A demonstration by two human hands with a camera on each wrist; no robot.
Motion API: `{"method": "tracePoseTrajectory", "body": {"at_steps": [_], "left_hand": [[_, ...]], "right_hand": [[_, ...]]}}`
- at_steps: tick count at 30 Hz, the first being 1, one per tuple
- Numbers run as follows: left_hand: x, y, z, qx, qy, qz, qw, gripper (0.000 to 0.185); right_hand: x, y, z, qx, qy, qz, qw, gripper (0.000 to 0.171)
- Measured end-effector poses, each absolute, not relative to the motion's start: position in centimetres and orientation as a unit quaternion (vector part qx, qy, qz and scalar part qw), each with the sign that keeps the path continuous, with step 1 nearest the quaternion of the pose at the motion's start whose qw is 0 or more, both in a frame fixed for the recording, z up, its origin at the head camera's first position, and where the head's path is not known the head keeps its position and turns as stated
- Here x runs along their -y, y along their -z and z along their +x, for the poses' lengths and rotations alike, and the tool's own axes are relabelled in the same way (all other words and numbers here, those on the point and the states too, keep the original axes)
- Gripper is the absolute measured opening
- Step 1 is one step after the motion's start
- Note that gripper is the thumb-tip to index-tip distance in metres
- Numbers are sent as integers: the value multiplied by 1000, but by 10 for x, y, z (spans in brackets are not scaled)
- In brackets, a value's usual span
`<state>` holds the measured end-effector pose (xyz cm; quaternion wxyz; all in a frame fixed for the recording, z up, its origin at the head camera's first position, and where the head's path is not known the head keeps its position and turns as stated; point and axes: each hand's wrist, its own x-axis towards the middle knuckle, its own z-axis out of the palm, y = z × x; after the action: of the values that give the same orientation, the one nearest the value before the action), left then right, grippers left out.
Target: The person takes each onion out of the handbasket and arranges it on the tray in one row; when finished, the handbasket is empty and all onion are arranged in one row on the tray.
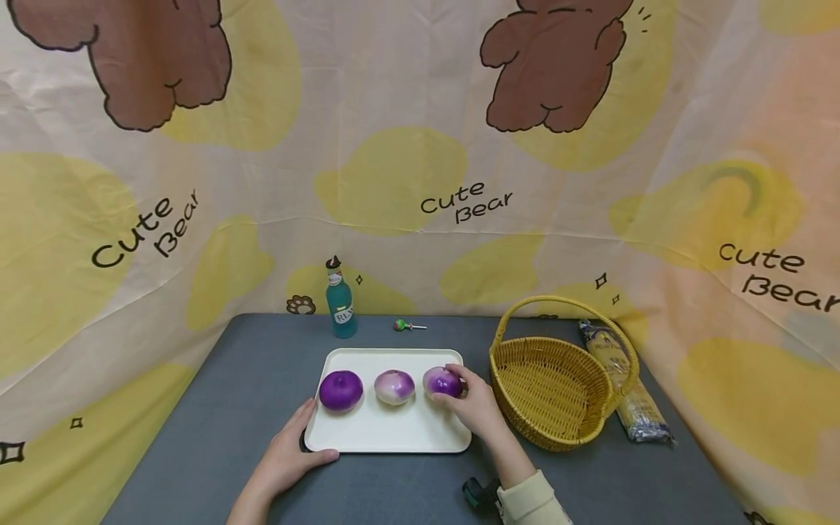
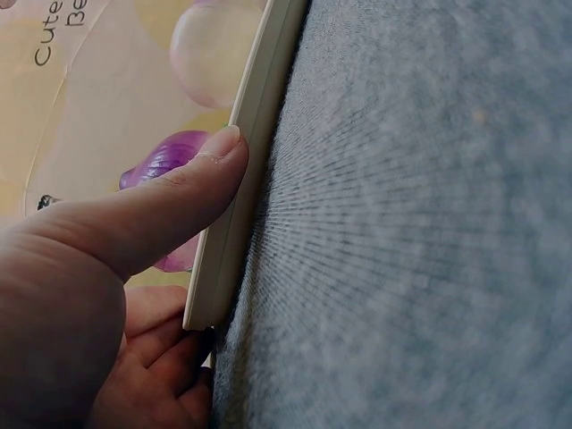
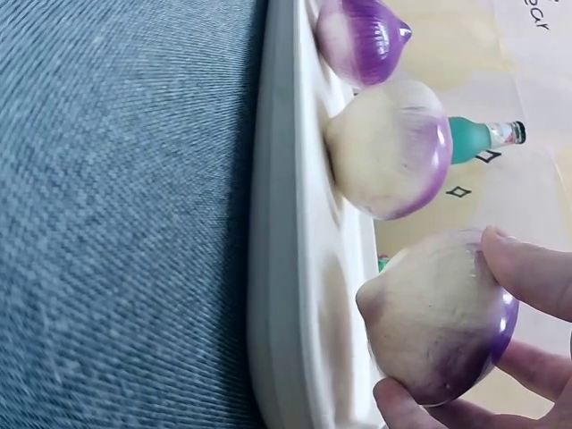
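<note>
On the white tray (image 1: 367,437) are a deep purple onion (image 1: 340,391) at the left and a paler purple-and-white onion (image 1: 394,387) in the middle. My right hand (image 1: 475,405) grips a third purple-and-white onion (image 1: 441,382) over the tray's right end. In the right wrist view this held onion (image 3: 438,322) shows a gap beneath it, with thumb and fingers around its upper side. My left hand (image 1: 285,456) holds the tray's front left corner. Its thumb (image 2: 201,183) lies along the front rim, and its other fingers (image 2: 161,366) are at the left side.
A yellow wicker basket (image 1: 505,397) with a tall handle stands right of the tray. Beside it lies a long, printed plastic packet (image 1: 639,412). Behind the tray are a blue-green bottle (image 1: 340,306) and a lollipop (image 1: 402,325). A printed curtain (image 1: 394,277) hangs behind the grey table (image 1: 197,408).
</note>
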<state>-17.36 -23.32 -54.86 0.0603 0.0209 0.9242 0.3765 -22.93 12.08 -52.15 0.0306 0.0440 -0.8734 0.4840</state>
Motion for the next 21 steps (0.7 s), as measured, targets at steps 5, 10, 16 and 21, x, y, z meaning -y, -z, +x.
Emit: {"method": "tracePoseTrajectory", "body": {"at_steps": [5,10,16,21], "left_hand": [[232,547,-172,-925,-374,21,62,117],[232,546,-172,-925,-372,23,65,116],[232,549,-173,-925,-374,20,65,117],[233,551,-174,-924,-376,19,65,118]], "right_hand": [[-119,528,-230,876,-480,51,24,65],[-117,529,-228,880,-472,45,28,65],[-115,526,-225,895,-442,43,35,68],[-115,525,-224,899,-433,42,40,67]]}}
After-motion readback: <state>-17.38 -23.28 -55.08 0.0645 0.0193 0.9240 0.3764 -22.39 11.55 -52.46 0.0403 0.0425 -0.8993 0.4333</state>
